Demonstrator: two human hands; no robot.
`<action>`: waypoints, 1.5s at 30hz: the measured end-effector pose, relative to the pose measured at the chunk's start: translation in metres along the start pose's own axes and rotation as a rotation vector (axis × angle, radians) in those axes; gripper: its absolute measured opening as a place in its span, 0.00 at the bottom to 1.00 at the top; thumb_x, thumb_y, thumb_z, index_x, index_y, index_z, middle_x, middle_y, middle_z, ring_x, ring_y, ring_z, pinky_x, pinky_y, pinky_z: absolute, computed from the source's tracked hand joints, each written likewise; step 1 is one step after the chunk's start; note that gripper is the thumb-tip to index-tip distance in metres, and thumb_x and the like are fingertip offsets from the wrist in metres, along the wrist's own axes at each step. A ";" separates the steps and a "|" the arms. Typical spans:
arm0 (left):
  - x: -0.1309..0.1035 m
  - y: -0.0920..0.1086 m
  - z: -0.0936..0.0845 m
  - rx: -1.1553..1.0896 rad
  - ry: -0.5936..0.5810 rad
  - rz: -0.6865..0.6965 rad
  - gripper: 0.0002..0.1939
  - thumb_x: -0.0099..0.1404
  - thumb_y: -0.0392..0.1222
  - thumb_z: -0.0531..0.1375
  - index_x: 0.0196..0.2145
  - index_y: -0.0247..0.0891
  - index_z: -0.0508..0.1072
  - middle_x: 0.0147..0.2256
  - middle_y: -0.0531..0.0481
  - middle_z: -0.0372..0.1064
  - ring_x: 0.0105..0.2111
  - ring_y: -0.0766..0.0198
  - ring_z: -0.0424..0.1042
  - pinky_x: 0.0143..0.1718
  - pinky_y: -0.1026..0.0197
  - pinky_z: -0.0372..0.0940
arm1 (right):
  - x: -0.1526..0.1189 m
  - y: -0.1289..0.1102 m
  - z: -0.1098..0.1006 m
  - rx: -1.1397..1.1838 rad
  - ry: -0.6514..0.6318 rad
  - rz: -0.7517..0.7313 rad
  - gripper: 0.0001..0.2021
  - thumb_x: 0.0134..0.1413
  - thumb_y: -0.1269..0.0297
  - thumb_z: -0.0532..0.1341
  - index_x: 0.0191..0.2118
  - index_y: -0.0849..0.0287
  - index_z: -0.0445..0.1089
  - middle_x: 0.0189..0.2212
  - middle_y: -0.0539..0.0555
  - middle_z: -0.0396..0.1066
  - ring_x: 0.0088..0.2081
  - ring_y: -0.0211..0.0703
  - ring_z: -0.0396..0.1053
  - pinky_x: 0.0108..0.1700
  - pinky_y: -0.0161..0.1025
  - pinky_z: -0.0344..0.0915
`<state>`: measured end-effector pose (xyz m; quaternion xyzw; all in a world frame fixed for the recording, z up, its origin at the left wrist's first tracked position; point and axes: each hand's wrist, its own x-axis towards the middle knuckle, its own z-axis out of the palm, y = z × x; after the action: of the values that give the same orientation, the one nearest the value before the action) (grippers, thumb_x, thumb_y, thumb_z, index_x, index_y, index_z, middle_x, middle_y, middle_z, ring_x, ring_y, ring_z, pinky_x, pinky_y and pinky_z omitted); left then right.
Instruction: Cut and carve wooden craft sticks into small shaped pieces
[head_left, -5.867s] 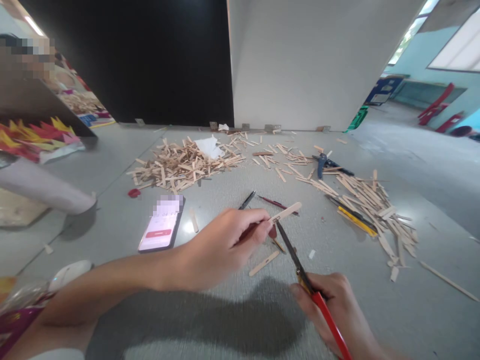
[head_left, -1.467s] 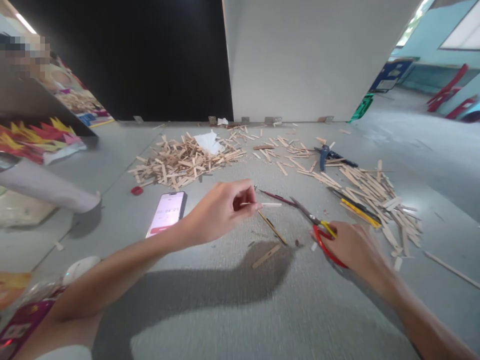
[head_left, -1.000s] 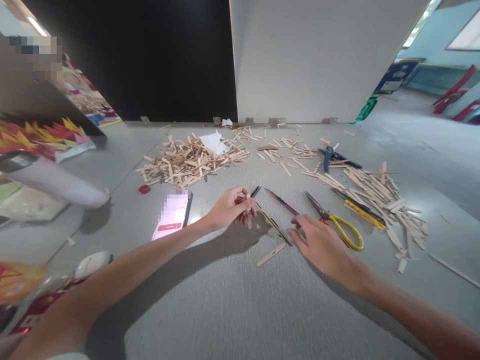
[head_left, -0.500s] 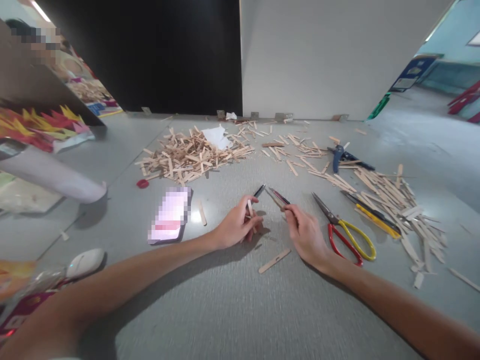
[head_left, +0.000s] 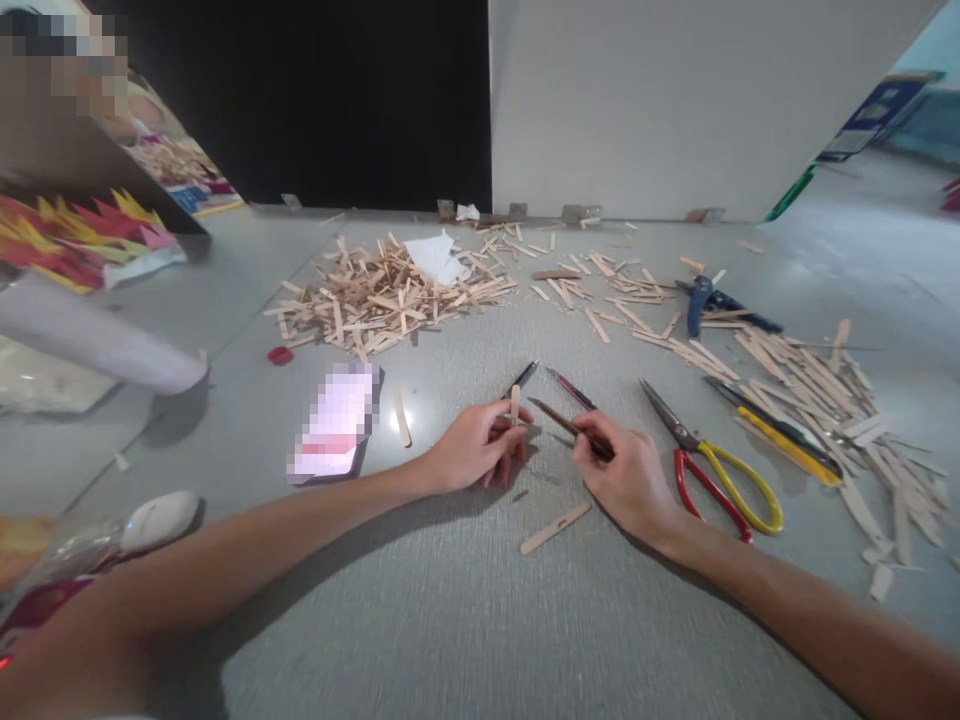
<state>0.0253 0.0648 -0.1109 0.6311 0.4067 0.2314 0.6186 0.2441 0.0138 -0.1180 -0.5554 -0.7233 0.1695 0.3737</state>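
Stick roughly upright in left hand, pinched low by curled fingers, with rounded end clear above them; probably very light, stiff and dry, apt to split along the grain, so best gripped across the flat faces. Below and right of those fingers, dark-marked stick flat on grey surface, likely easiest to lift by an edge. Farther right, pencil clasped slantwise in closed fingers of right hand, tip toward left fingers, with scissors just beside the knuckles.
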 end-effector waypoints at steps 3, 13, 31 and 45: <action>0.000 0.003 -0.001 -0.003 0.010 -0.016 0.08 0.76 0.44 0.61 0.45 0.37 0.71 0.25 0.58 0.70 0.15 0.71 0.67 0.14 0.71 0.61 | -0.001 0.001 0.000 0.001 -0.011 -0.015 0.08 0.62 0.67 0.55 0.40 0.55 0.71 0.25 0.50 0.75 0.24 0.41 0.72 0.31 0.36 0.69; 0.001 -0.003 -0.003 -0.042 -0.013 0.008 0.14 0.77 0.52 0.59 0.49 0.39 0.68 0.25 0.56 0.72 0.14 0.69 0.69 0.13 0.71 0.60 | -0.013 -0.008 0.002 0.149 -0.054 -0.069 0.16 0.72 0.67 0.55 0.59 0.58 0.74 0.34 0.53 0.83 0.31 0.41 0.80 0.35 0.37 0.76; -0.003 -0.006 0.000 0.119 0.030 0.185 0.19 0.76 0.48 0.56 0.60 0.37 0.64 0.26 0.56 0.73 0.17 0.68 0.70 0.20 0.69 0.63 | -0.015 -0.002 0.006 0.169 -0.025 -0.252 0.19 0.70 0.74 0.56 0.60 0.62 0.77 0.36 0.56 0.85 0.34 0.42 0.83 0.39 0.38 0.79; -0.004 -0.011 0.003 0.250 0.095 0.290 0.25 0.76 0.45 0.53 0.66 0.31 0.63 0.22 0.58 0.71 0.16 0.69 0.67 0.21 0.69 0.62 | -0.017 -0.004 0.009 0.114 -0.009 -0.331 0.18 0.70 0.76 0.56 0.59 0.68 0.77 0.32 0.56 0.82 0.30 0.42 0.80 0.34 0.37 0.77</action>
<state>0.0228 0.0583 -0.1209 0.7433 0.3659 0.2952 0.4759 0.2368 -0.0015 -0.1269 -0.4060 -0.7956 0.1492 0.4242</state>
